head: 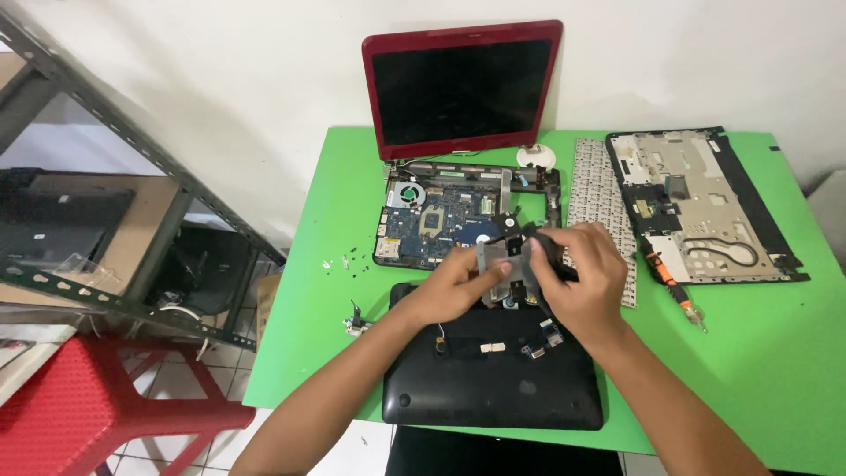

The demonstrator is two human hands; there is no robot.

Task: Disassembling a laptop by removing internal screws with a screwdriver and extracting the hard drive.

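We look down on a bright green tabletop (749, 370) on which a red-framed laptop lies disassembled. Our left hand (454, 286) and right hand (582, 278) meet over the centre of the table, both closed on a small grey metal drive caddy with a black part attached (509, 264). The left thumb and fingers pinch its near-left edge; the right hand wraps over its right side, covering much of the black part, so we cannot tell how the two pieces join. The caddy is held in the air, just above the near edge of the exposed blue motherboard in its open laptop base (441, 220) and beyond the black plastic bottom cover (493, 388), on which a few small loose parts (538, 339) rest.

Behind the base stands the red-framed dark screen (464, 88). To the right lie the detached grey keyboard (599, 194) and the upturned silver-and-black palmrest shell (701, 203), with an orange-handled screwdriver (670, 282) between them. Tiny screws (348, 260) are scattered at the left.

In our judgement, such a part is handled best by its metal edges, held level and steady, with pressure kept off connectors and any pull made straight, not twisted, well above the board.
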